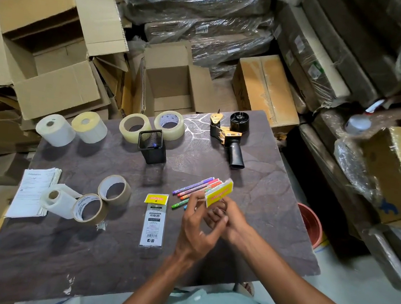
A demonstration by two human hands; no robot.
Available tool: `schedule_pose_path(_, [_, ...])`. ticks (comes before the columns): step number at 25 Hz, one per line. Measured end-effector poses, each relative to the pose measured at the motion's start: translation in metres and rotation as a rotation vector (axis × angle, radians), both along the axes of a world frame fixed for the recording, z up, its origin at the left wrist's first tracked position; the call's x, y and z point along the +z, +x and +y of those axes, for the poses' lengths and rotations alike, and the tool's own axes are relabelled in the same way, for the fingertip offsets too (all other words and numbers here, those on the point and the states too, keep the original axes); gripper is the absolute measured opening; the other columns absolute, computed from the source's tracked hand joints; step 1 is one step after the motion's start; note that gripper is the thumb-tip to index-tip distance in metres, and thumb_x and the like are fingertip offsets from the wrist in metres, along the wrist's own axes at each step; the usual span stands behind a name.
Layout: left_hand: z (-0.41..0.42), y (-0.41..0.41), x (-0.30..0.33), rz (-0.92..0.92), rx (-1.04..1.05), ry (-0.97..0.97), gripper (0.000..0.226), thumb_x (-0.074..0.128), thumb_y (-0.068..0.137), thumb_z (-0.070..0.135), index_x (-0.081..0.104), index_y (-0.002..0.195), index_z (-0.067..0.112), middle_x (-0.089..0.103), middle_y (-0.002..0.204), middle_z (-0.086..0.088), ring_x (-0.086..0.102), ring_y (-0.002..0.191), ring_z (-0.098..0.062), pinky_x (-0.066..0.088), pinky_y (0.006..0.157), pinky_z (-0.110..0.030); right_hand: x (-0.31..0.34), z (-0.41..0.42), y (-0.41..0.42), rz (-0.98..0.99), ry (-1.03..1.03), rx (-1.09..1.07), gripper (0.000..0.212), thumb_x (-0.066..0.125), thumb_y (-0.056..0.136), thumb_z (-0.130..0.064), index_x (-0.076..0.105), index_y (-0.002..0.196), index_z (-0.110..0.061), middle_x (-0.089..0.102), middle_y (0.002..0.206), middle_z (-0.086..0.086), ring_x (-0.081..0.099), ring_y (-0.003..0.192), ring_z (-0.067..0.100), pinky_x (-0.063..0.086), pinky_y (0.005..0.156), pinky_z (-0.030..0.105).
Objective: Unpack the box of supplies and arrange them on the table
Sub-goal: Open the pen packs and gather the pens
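Over the right middle of the dark table (253, 195), both my hands hold a packet of coloured pens (219, 193) with a yellow header card. My right hand (225, 219) grips the packet from below. My left hand (195, 222) pinches the bunch of coloured pens (194, 187) that stick out of it toward the upper left. A flat empty packet (154, 221) with the same yellow header lies on the table just left of my hands. A black mesh pen holder (152, 147) stands farther back.
On the table are two clear tape rolls (169, 125), two brown tape rolls (115, 189), two white label rolls (56, 129), a paper roll (60, 200), a paper stack (33, 190) and a tape dispenser (231, 138). An open carton (170, 85) sits behind; a terracotta pot (310, 223) at the right.
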State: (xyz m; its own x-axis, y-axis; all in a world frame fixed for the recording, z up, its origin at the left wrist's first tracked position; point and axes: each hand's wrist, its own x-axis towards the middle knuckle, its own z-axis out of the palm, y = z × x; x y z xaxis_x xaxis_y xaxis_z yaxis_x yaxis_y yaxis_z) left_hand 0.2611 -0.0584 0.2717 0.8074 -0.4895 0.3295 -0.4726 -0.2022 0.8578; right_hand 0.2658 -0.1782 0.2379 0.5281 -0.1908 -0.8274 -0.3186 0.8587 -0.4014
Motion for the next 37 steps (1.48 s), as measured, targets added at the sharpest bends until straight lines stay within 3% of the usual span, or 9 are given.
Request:
schedule_pose_path(3, [0.0,0.004,0.005,-0.034,0.011,0.046,0.041,0.08,0.077,0.014,0.069,0.116,0.007,0.06,0.121,-0.007,0.058,0.117,-0.011,0.043,0.099,-0.02,0.003,0.002,0.0,-0.002,-0.016,0.015,0.038,0.057,0.097,-0.028,0.053,0.062,-0.017,0.047,0.05,-0.001,0.05,0.04,0.01,0.055,0.048,0.023])
schedule_pose_path(7, [-0.006,0.011,0.013,-0.034,0.033,0.028,0.043,0.073,0.081,0.025,0.07,0.121,0.012,0.062,0.128,-0.006,0.058,0.123,-0.017,0.049,0.102,-0.035,0.006,0.005,-0.002,-0.025,0.006,0.014,0.026,0.054,0.097,-0.029,0.064,0.081,-0.012,0.064,0.068,0.005,0.062,0.062,0.016,0.056,0.066,0.03])
schedule_pose_path(12, [-0.011,0.019,0.025,0.125,-0.008,-0.063,0.052,0.074,0.082,0.002,0.063,0.132,0.014,0.066,0.13,0.002,0.063,0.12,-0.011,0.055,0.097,-0.044,-0.026,-0.002,0.002,-0.026,-0.001,0.044,0.068,0.063,0.072,-0.034,0.062,0.131,-0.003,0.066,0.118,0.014,0.062,0.101,0.028,0.056,0.083,0.039])
schedule_pose_path(15, [-0.012,0.021,0.029,0.157,-0.052,-0.055,0.054,0.074,0.084,0.002,0.062,0.134,0.019,0.065,0.132,0.004,0.064,0.119,-0.011,0.056,0.097,-0.042,-0.005,0.0,-0.004,-0.008,0.015,0.007,0.05,0.055,0.081,-0.029,0.066,0.125,-0.006,0.068,0.114,0.014,0.069,0.085,0.027,0.06,0.076,0.038])
schedule_pose_path(18, [-0.008,0.026,0.03,0.224,-0.02,-0.116,0.05,0.072,0.086,0.017,0.062,0.133,0.028,0.064,0.134,0.001,0.067,0.116,-0.017,0.057,0.094,-0.05,0.0,-0.002,-0.008,0.002,0.009,-0.072,0.019,0.052,0.093,-0.022,0.066,0.093,-0.009,0.071,0.081,0.009,0.066,0.067,0.021,0.059,0.062,0.031])
schedule_pose_path(21, [-0.003,0.034,0.033,0.292,0.021,-0.153,0.047,0.068,0.085,0.029,0.064,0.132,0.031,0.064,0.13,-0.001,0.07,0.109,-0.018,0.06,0.086,-0.051,-0.002,-0.006,-0.012,-0.019,0.031,-0.108,0.017,0.056,0.094,-0.019,0.066,0.085,-0.009,0.071,0.064,0.006,0.064,0.062,0.017,0.057,0.056,0.026])
schedule_pose_path(26, [0.001,0.043,0.039,0.321,0.061,-0.235,0.043,0.067,0.088,0.015,0.065,0.131,0.015,0.065,0.125,-0.014,0.071,0.105,-0.018,0.062,0.082,-0.039,-0.003,-0.006,-0.014,-0.091,0.068,-0.099,0.021,0.064,0.092,-0.027,0.071,0.093,-0.007,0.074,0.077,0.009,0.068,0.061,0.015,0.058,0.055,0.026])
schedule_pose_path(30, [0.001,0.043,0.035,0.391,0.242,-0.246,0.036,0.067,0.092,0.002,0.066,0.124,0.018,0.071,0.117,-0.008,0.072,0.094,-0.003,0.061,0.074,-0.024,-0.003,-0.005,-0.017,-0.129,0.125,-0.117,0.018,0.058,0.092,-0.018,0.067,0.093,-0.002,0.075,0.082,0.014,0.07,0.063,0.018,0.059,0.054,0.027])
schedule_pose_path(37, [0.016,0.054,0.021,0.399,0.453,-0.241,0.034,0.068,0.092,0.003,0.07,0.124,0.016,0.074,0.114,0.004,0.073,0.099,-0.012,0.061,0.086,-0.045,-0.002,-0.002,-0.024,-0.242,0.108,-0.046,0.03,0.076,0.086,-0.02,0.07,0.11,-0.002,0.075,0.107,0.015,0.074,0.086,0.021,0.063,0.068,0.03])
